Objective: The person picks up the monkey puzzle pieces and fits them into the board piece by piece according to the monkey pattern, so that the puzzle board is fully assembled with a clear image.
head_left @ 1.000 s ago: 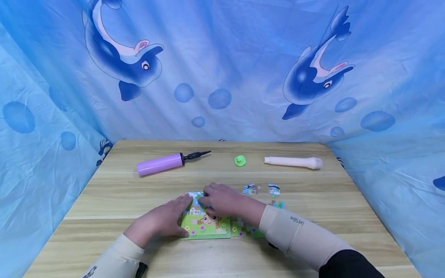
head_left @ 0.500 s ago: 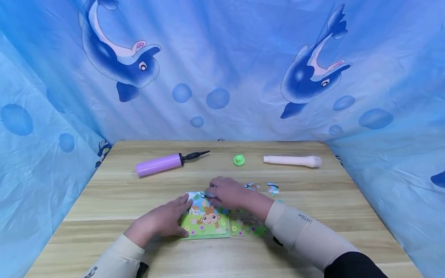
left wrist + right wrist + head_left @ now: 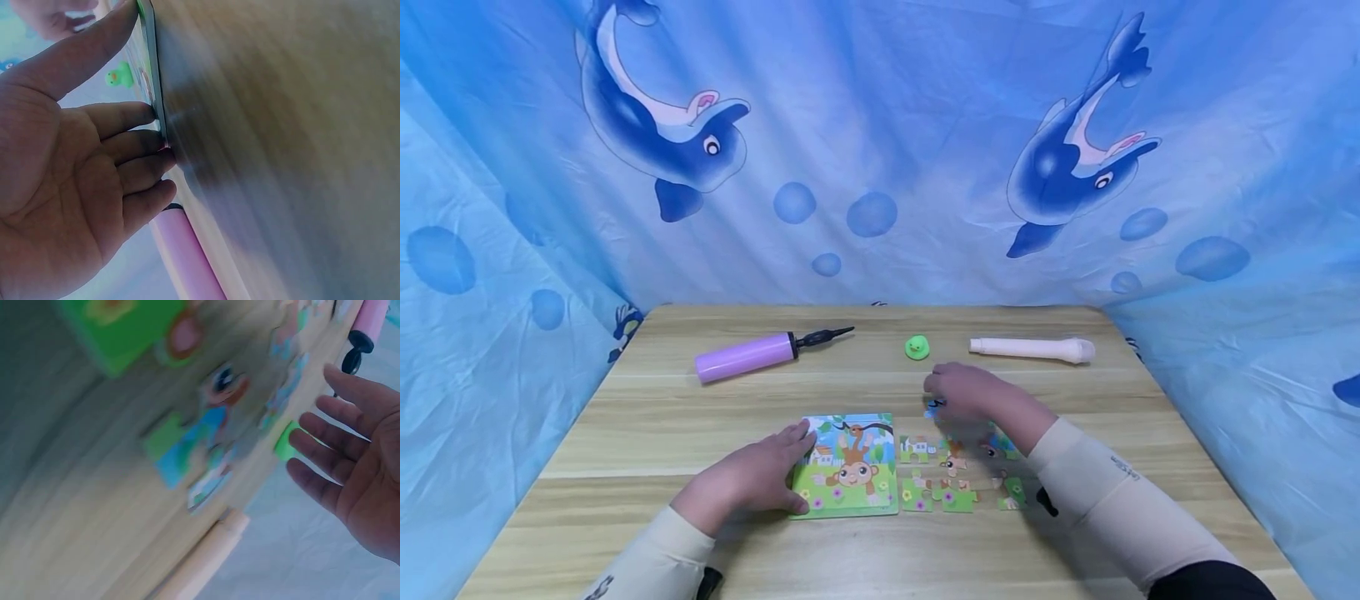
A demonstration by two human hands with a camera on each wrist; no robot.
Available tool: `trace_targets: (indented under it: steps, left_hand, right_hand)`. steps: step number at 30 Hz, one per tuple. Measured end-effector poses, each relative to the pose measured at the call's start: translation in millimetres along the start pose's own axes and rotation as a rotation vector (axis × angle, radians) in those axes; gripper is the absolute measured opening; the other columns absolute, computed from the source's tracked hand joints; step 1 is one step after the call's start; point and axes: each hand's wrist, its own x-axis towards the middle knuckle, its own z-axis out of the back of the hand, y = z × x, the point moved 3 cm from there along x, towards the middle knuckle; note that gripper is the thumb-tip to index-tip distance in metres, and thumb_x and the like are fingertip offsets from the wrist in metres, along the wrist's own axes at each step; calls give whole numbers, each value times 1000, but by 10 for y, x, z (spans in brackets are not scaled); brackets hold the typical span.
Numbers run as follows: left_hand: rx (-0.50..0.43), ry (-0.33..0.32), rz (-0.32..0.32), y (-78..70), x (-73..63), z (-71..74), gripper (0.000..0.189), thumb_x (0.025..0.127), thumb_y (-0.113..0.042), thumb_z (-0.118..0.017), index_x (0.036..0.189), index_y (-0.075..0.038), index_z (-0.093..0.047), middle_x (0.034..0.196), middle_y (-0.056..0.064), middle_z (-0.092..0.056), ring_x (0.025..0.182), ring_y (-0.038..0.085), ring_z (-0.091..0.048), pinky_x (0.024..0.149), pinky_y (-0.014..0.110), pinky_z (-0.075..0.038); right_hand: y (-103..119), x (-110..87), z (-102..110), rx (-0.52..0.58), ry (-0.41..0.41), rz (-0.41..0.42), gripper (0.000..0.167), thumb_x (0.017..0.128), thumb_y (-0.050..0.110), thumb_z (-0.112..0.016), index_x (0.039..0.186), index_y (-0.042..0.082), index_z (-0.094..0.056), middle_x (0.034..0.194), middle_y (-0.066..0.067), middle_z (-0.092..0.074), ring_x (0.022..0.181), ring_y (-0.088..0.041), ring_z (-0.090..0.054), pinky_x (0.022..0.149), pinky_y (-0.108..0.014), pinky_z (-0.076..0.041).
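1. Wooden table (image 3: 850, 558): beneath the picture board (image 3: 852, 468), which lies flat; its smooth-looking top might let the board slide if bumped.
2. Left hand (image 3: 760, 475): at the board's left edge, fingers extended, touching without gripping; uneven pressure could skew it.
3. Right hand (image 3: 970, 392): beyond and right of the board, loosely spread, seemingly empty.
4. Loose pieces (image 3: 957, 498): right of the board; a low wrist could scatter them.

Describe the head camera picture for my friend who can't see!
A person's left hand touches the left edge of a monkey picture board on a wooden table, while the right hand is near loose puzzle pieces beside the board. Farther back are a purple pump, a green toy duck and a pale wand.
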Motion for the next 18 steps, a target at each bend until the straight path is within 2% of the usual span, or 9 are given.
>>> trace_targets:
  steps: [3,9,14,18]
  left_hand:
    - [5,5,2,-7,3,4,100,72,-43,-83,152,-7,-36,162,15,-22,148,37,-24,119,55,-26]
    - [-1,4,-7,-16,-15,26,100,72,-42,-84,150,-4,-37,162,17,-23,148,38,-24,118,57,-26]
    - [0,8,0,-22,-5,15,98,73,-41,-84,151,-5,-36,162,15,-22,148,36,-23,119,56,-26]
    - [6,7,3,-26,-5,15,98,73,-41,-83,151,-6,-36,162,15,-22,148,36,-23,119,55,-25]
  right_hand:
    - [-57,-41,-72,12,15,11,26,93,22,-67,118,14,-65,111,-2,-58,100,-20,-55,82,-38,-51]
    - [-50,-54,-152,5,-21,49,23,93,22,-65,115,14,-67,109,1,-60,97,-17,-54,81,-35,-51]
    - [-11,-23,-169,-64,-38,50,17,92,31,-65,97,16,-64,92,5,-54,79,-12,-47,69,-29,-45]
    - [37,11,-175,-143,-99,88,19,88,34,-65,82,18,-55,79,6,-46,69,-12,-40,61,-28,-37]
